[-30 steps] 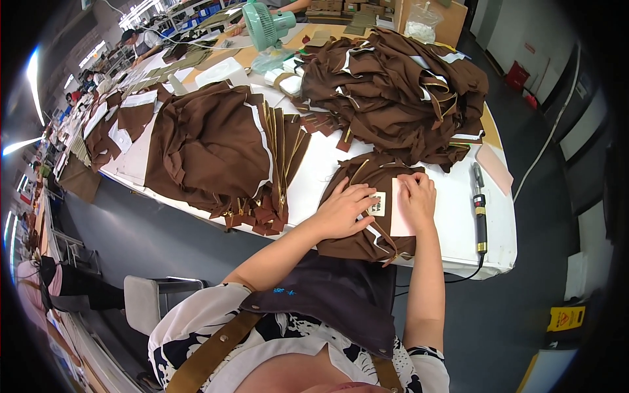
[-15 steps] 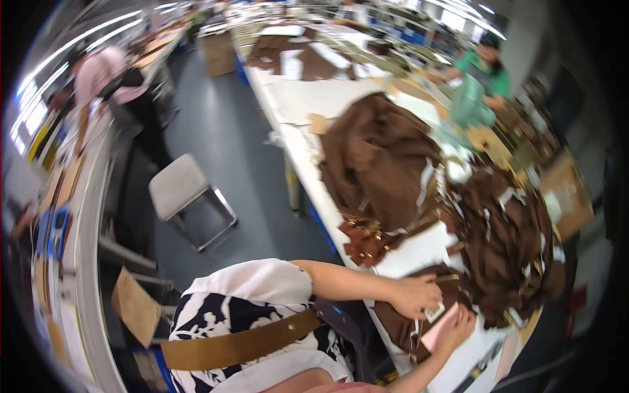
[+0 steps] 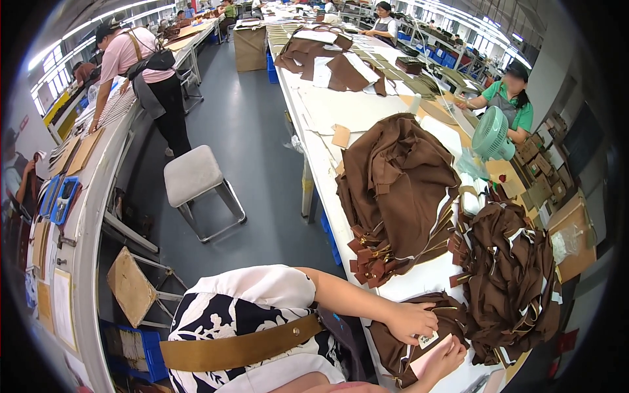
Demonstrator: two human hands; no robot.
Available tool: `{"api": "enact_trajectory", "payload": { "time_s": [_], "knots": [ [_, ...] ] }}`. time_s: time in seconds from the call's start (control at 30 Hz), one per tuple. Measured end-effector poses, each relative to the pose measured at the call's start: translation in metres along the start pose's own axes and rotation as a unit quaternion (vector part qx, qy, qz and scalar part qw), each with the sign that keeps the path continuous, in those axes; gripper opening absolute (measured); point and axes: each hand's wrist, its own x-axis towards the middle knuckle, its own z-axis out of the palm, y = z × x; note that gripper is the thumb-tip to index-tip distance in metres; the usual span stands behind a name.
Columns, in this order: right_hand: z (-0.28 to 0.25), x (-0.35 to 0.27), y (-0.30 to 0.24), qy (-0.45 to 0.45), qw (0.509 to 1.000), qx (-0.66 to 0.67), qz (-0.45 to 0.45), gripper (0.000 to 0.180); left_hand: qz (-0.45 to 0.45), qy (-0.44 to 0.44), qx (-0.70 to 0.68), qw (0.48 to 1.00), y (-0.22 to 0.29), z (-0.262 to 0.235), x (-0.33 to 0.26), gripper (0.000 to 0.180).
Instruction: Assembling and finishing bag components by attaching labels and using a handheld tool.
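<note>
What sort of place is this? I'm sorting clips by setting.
Most likely a garment factory floor. Long white tables carry heaps of brown cut fabric, other workers stand along the rows, and the left hand and right hand press a brown piece with a small label.

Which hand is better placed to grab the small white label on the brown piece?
Left, probably. The left hand lies on the brown fabric piece with its fingertips at the small white label. The right hand is lower, beside a pale pink card.
</note>
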Motion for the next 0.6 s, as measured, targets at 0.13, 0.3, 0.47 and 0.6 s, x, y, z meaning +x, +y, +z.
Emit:
{"api": "enact_trajectory", "payload": {
  "time_s": [0.13,0.3,0.47,0.6],
  "knots": [
    [-0.009,-0.003,-0.002,-0.023,0.998,0.002,0.057,0.024,0.014,0.001,-0.016,1.0,0.001,0.001,0.003,0.043],
    [0.006,0.004,-0.005,0.009,0.999,0.033,-0.031,0.021,-0.006,0.003,0.015,1.0,0.0,-0.001,-0.002,0.043],
    [0.0,0.002,-0.014,0.025,0.999,0.036,-0.009,0.021,-0.016,-0.012,0.0,1.0,0.0,-0.009,-0.005,0.044],
    [0.001,0.002,-0.007,0.006,1.0,0.024,-0.001,0.022,-0.009,-0.01,-0.004,1.0,-0.001,-0.009,-0.004,0.045]
  ]
}}
